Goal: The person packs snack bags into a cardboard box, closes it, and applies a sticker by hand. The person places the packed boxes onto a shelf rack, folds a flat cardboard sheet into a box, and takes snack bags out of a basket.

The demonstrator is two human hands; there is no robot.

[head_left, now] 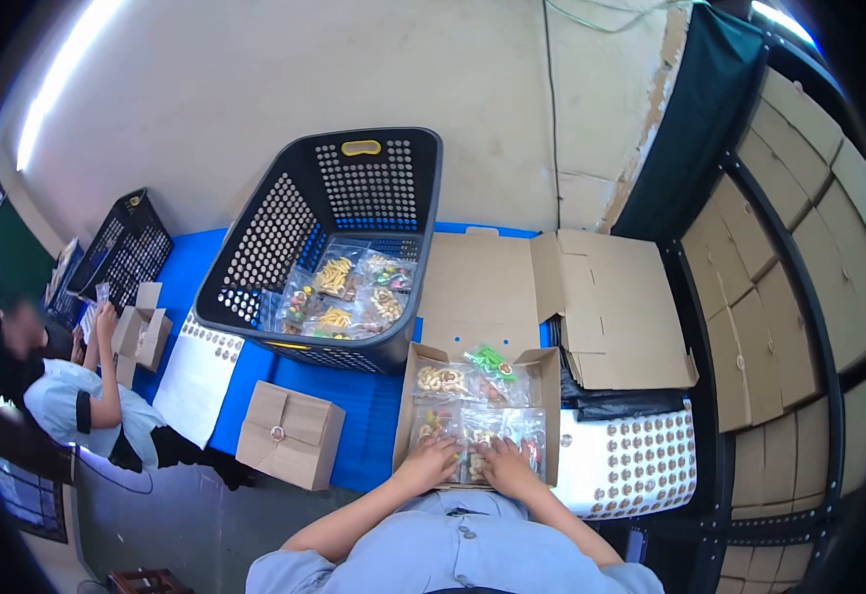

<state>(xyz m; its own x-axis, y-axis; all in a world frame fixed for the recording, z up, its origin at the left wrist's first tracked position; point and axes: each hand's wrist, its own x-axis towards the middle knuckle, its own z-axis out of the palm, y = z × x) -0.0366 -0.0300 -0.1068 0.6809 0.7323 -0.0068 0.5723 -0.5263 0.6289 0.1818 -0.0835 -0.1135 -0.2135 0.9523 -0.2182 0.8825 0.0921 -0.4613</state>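
Observation:
An open cardboard box (404,411) stands at the front of the blue table, its lid folded back. Clear packets lie inside, among them a packet of pale rings (441,380) and one with green pieces (492,363). My left hand (435,460) rests on packets in the front left part, fingers spread. Beside it, my right hand (504,467) lies over packets (520,426) in the front right part, its fingers apart too. Both hands touch the packets without gripping them.
Behind stands a black basket (378,203) of snack packets. A closed box (290,436) is at left, flattened cardboard (619,307) and a sticker sheet (641,460) at right. Further left, a co-worker (106,406) handles something at a small box (141,337). Boxes fill the right-hand shelves (750,327).

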